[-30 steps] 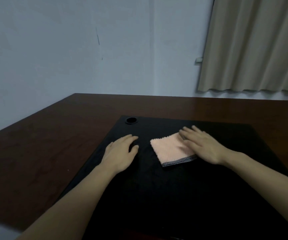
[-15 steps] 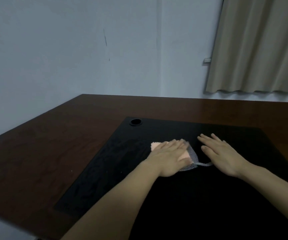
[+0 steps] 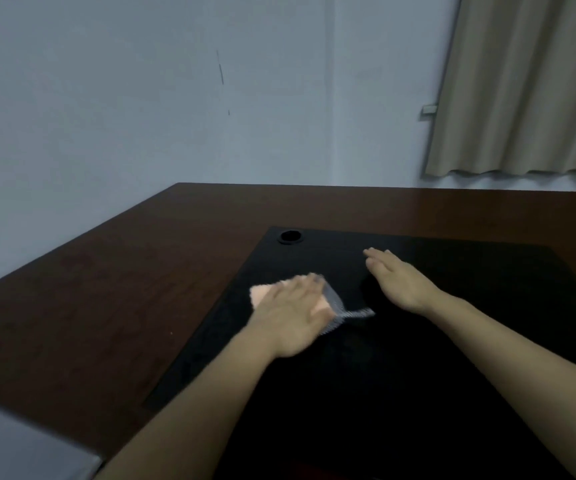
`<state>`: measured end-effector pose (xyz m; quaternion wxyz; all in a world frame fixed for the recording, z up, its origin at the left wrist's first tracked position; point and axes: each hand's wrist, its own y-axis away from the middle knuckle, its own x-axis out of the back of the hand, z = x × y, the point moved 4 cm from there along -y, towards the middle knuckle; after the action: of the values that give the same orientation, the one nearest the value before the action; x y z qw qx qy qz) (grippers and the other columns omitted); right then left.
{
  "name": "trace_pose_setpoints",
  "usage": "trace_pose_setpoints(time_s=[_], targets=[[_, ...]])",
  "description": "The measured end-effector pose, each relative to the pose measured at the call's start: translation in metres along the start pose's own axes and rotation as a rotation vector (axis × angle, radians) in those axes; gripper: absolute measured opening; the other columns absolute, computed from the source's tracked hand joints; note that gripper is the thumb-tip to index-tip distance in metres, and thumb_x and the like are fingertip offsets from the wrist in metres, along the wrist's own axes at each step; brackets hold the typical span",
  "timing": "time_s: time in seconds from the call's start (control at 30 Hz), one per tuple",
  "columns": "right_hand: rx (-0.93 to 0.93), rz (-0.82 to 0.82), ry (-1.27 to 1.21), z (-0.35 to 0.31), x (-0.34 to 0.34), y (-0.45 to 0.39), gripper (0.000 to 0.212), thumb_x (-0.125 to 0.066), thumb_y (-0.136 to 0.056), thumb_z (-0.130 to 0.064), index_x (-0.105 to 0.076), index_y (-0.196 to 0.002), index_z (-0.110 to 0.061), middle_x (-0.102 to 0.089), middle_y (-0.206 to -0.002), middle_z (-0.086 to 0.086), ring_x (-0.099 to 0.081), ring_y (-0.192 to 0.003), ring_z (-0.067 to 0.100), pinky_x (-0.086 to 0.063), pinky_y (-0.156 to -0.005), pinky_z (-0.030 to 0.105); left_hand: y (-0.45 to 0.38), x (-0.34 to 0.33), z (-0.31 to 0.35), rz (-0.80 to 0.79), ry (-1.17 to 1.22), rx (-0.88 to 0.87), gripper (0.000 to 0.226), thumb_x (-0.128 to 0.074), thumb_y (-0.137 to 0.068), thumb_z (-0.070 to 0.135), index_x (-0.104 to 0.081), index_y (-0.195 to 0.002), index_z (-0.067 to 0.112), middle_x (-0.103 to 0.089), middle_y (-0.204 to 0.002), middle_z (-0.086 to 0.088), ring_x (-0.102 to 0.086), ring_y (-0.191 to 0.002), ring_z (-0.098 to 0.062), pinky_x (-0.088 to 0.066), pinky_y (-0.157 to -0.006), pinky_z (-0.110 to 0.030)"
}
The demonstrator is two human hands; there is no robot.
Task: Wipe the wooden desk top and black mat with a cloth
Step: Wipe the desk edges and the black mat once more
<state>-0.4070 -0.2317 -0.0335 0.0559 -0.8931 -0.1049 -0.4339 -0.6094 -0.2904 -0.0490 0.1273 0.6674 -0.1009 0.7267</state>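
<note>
Cloth (image 3: pixel 259 294), pink with a grey mesh edge, is lying on the black mat (image 3: pixel 418 358) near its left side, mostly under the left hand (image 3: pixel 291 315). That hand is pressing flat on it, fingers straight; pink is showing beyond the fingertips and mesh is trailing out to the right. The right hand (image 3: pixel 399 280) is resting just beside the cloth on the mat, fingers straight and together, holding nothing. The mat is sitting on the brown table (image 3: pixel 106 292); a round hole (image 3: pixel 290 236) is showing at the mat's far left corner.
</note>
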Motion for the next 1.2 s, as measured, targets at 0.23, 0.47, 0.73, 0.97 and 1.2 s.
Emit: trace_pose_setpoints(time_s=[0.23,0.47,0.73,0.97,1.2], targets=[[-0.115,0.029,0.04,-0.019,-0.021,-0.027,0.052,-0.019,-0.111,-0.034,-0.032,-0.158,-0.019,-0.028,-0.165,-0.002,-0.023,-0.153,0.02,-0.012,-0.122,0.037,-0.029,0.006,-0.035,-0.042,0.014,-0.038,0.073,-0.022,-0.103,0.061,-0.003,-0.162,0.022,-0.001,-0.169,0.003,-0.003,-0.155,-0.017,-0.006,-0.124,-0.035],[-0.057,-0.02,0.274,-0.01,-0.032,-0.028,0.052,-0.018,-0.111,-0.036,-0.033,-0.158,-0.024,-0.02,-0.168,-0.005,-0.011,-0.156,0.017,-0.005,-0.125,0.041,-0.065,0.009,-0.102,-0.034,0.02,0.314,0.073,-0.017,-0.103,0.06,0.0,-0.162,0.019,0.004,-0.169,0.0,0.001,-0.156,-0.02,-0.003,-0.125,-0.042],[-0.067,0.051,0.148,-0.011,-0.028,-0.027,0.052,-0.019,-0.108,-0.028,-0.046,-0.152,-0.021,-0.031,-0.164,-0.004,-0.02,-0.154,0.016,-0.006,-0.124,0.037,-0.008,-0.002,-0.022,-0.047,-0.003,-0.016,0.072,-0.017,-0.104,0.06,0.005,-0.161,0.023,0.009,-0.168,0.006,0.008,-0.154,-0.012,0.003,-0.125,-0.036],[-0.103,0.075,0.115,-0.009,-0.027,-0.025,0.052,-0.016,-0.108,-0.025,-0.04,-0.154,-0.024,-0.032,-0.164,0.004,-0.022,-0.153,0.022,-0.013,-0.126,0.044,-0.05,0.001,-0.037,-0.054,0.027,0.043,0.075,-0.019,-0.102,0.064,0.002,-0.162,0.025,0.005,-0.169,0.006,0.001,-0.155,-0.015,-0.003,-0.125,-0.037],[-0.16,0.318,-0.347,-0.003,-0.011,-0.018,0.048,-0.024,-0.106,-0.029,-0.058,-0.141,-0.026,-0.051,-0.15,-0.006,-0.04,-0.141,0.013,-0.028,-0.113,0.03,-0.124,0.004,-0.039,-0.016,0.036,0.15,0.074,-0.021,-0.102,0.061,-0.004,-0.162,0.021,0.002,-0.169,0.002,0.001,-0.155,-0.018,-0.002,-0.125,-0.041]])
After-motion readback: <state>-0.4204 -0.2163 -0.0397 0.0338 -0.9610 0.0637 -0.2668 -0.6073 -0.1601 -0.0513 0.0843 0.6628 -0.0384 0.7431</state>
